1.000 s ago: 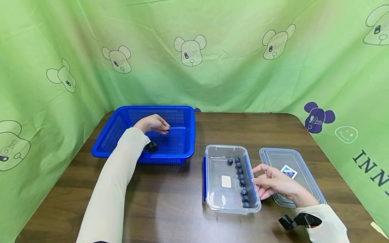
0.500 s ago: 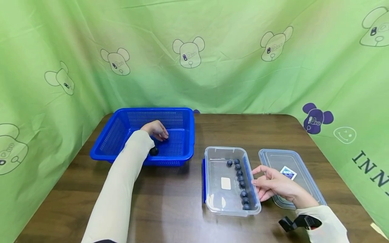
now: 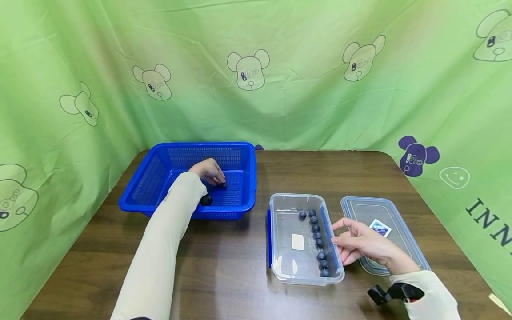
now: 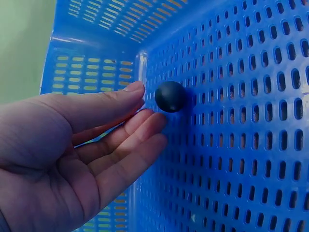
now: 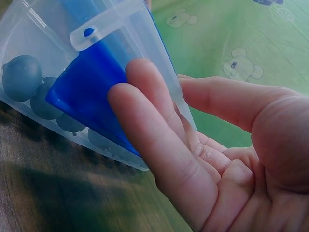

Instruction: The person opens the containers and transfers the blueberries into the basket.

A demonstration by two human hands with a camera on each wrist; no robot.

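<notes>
In the head view my left hand (image 3: 211,171) reaches down into a blue plastic basket (image 3: 249,195). The left wrist view has a dark round blueberry (image 4: 170,96) on the perforated basket floor, just beyond the thumb and fingertips of that hand (image 4: 87,140), which are spread apart. Over on the right, my right hand (image 3: 362,242) touches the right side of a clear lidless box (image 3: 286,262), thumb at the rim. Its fairly straight fingers (image 5: 145,128) lie against the blue side latch (image 5: 91,77). Several blueberries (image 3: 316,228) line the box's right wall inside.
A clear lid (image 3: 384,206) with a blue-and-white sticker lies on the table right of the box, partly under my right hand. A second blue latch (image 3: 269,240) hangs along the box's left side. Green printed cloth (image 3: 304,111) encloses the brown wooden table (image 3: 224,266).
My left hand has lowered from mid-basket to the basket floor, then shifted slightly right. The small dark thing at its fingertips came down too. My right hand stays at the box.
</notes>
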